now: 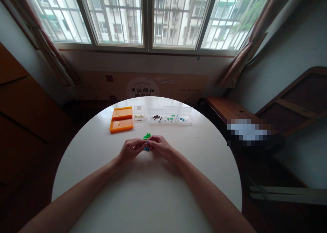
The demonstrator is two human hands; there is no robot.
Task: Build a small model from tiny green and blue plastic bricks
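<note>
A small green and blue figure of what look like tiny building bricks [146,136] is between my hands over the middle of the round white table [150,199]. My left hand [131,148] grips it from the left with thumb and fingers pinched. From the right, my right hand [159,145] pinches it too, and the fingertips of both hands meet around its middle. Green pieces show above the fingers and blue ones below. The fingers cover the rest of the figure, so its full shape is hidden.
Beyond my hands stand an open orange case [122,126], a small clear box [139,119] with pale pieces, and an open clear compartment box [170,121] holding brown, green and blue pieces. A wooden bench [227,109] stands right of the table, below a barred window.
</note>
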